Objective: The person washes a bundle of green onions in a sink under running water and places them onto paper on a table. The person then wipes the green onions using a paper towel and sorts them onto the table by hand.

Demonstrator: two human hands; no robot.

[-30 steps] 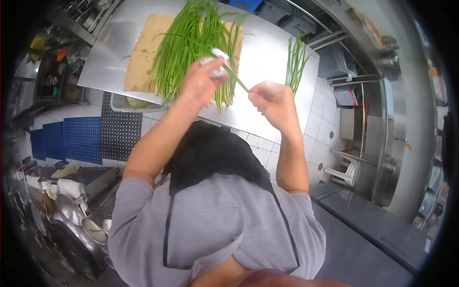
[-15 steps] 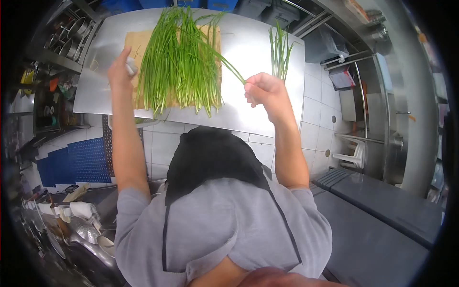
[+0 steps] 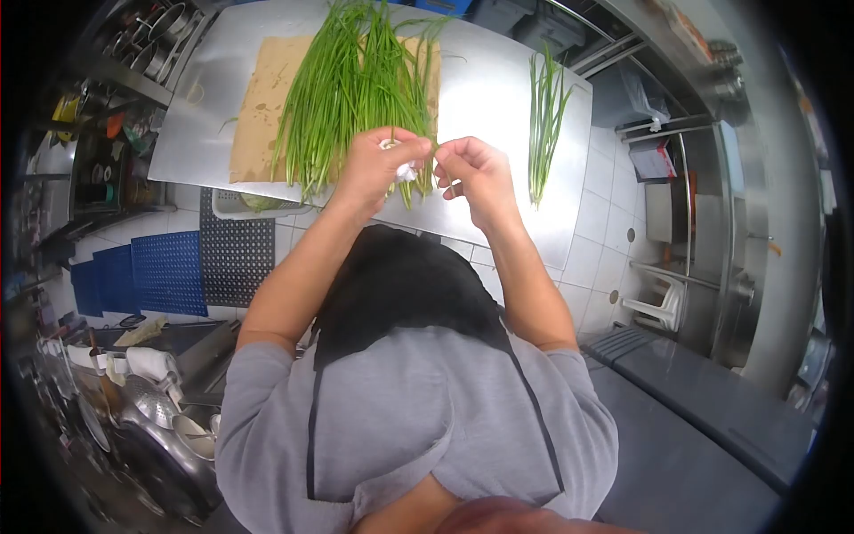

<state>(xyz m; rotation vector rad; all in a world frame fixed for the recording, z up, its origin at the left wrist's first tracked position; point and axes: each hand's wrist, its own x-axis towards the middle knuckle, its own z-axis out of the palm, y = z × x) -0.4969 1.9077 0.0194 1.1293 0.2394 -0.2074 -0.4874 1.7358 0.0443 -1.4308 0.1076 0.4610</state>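
A large bundle of long garlic chives (image 3: 351, 107) lies on a brown paper sheet (image 3: 258, 107), stem ends toward me. My left hand (image 3: 374, 169) is closed around a crumpled white cloth or tissue (image 3: 406, 169), in front of the bundle's stem ends. Beside it, my right hand (image 3: 476, 178) pinches a thin strand of chive at its end. The fingertips of both hands almost meet, and whether the left ones also grip the strand is hard to see. Further right lies a small, separate bunch of chives (image 3: 545, 125).
Everything rests on a steel table (image 3: 485, 80). A grey tray (image 3: 236, 206) juts out below its front left edge. Pots (image 3: 165, 31) sit on a rack at the upper left. A white plastic stool (image 3: 656, 298) is on the tiled floor to the right.
My left hand has come right, from the paper's left side to my right hand, bringing the white cloth or tissue. My right hand has moved slightly left and down. The view has shifted a little.
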